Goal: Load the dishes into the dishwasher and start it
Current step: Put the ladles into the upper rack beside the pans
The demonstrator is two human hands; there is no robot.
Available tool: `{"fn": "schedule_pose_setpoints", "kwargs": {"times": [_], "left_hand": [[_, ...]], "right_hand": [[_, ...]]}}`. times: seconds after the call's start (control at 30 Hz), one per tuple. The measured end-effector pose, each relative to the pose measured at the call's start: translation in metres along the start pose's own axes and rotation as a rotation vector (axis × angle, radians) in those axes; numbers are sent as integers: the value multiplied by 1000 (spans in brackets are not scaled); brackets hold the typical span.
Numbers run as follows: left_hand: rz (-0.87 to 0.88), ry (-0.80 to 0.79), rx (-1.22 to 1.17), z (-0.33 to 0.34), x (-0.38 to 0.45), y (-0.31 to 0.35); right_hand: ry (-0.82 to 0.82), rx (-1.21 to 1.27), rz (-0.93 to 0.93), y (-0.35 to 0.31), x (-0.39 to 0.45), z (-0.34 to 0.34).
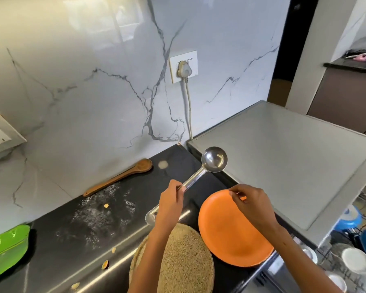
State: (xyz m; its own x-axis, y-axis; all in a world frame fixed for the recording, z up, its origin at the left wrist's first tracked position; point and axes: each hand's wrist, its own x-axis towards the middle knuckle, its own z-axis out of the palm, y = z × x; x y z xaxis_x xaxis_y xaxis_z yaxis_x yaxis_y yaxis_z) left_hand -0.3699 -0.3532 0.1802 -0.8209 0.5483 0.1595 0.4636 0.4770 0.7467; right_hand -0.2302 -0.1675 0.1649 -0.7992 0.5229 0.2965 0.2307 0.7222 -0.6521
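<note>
Left hand (171, 203) clenched round the handle of a shiny steel ladle (214, 159) — bowl raised above the black stone counter (97, 220). Right hand (251, 203) pinching the far rim of a round orange plate (228, 235), tilted beside a speckled tan round mat (186, 261). Open dishwasher rack (356, 253) lower right — white and blue dishes inside.

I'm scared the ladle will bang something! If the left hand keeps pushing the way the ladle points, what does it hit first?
Probably the grey dishwasher top. The left hand aims the ladle up and right, and its bowl already looks over that top's near edge. How high it hangs is hard to judge.
</note>
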Motion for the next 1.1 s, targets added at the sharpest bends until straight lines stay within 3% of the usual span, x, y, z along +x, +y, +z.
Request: {"fn": "schedule_pose_setpoints", "kwargs": {"times": [0.2, 0.4, 0.57, 0.7, 0.97, 1.1], "left_hand": [[72, -92, -205, 17, -66, 41], [152, -315, -380, 101, -107, 108], [233, -547, -434, 187, -135, 183], [282, -656, -420, 270, -156, 228], [341, -805, -388, 424, -177, 293], [383, -808, -303, 484, -164, 305]], "right_hand": [[120, 30, 178, 26, -71, -46], [265, 30, 359, 71, -162, -117], [511, 343, 566, 112, -211, -189], [653, 583, 591, 145, -231, -248], [678, 452, 682, 281, -248, -342], [667, 392, 617, 333, -239, -368]]}}
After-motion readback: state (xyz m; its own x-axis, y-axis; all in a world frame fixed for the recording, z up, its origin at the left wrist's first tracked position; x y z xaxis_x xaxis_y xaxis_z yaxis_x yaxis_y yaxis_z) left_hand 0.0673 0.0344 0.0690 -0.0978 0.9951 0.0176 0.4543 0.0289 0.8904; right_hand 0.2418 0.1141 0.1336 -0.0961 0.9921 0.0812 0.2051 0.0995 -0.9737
